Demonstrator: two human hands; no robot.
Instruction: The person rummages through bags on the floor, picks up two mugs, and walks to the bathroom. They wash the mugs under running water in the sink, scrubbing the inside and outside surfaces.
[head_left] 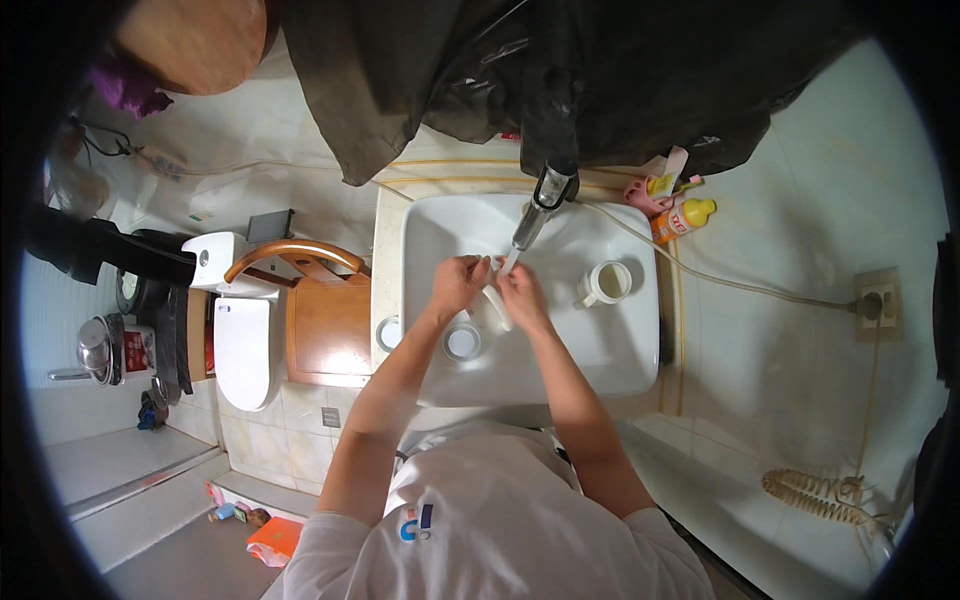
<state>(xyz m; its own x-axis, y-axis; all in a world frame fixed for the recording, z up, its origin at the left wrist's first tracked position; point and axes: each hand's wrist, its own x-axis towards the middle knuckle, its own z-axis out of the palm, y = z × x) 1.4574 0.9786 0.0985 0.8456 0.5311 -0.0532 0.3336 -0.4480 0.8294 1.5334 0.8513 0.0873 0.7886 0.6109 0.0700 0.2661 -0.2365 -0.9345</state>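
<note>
Both my hands are over the white sink (640, 350), just below the spout of the metal faucet (540, 208). My left hand (460, 284) has its fingers drawn together near the stream. Close beside it, my right hand (523, 296) is bent inward with fingers closed. A pale, slender thing (496, 308) shows between and below the hands; its kind is unclear, and the fingers cover part of it. In the basin, a round whitish cup or lid (462, 343) lies by my left forearm. To the right of my right hand stands a white mug (606, 284) with a handle.
Another round white piece (388, 334) sits on the sink's left ledge. A yellow-capped bottle (684, 219) and a pink holder (648, 194) stand at the back right corner. A cord runs to the wall socket (880, 304). A wooden chair (328, 328) and toilet (244, 352) are left.
</note>
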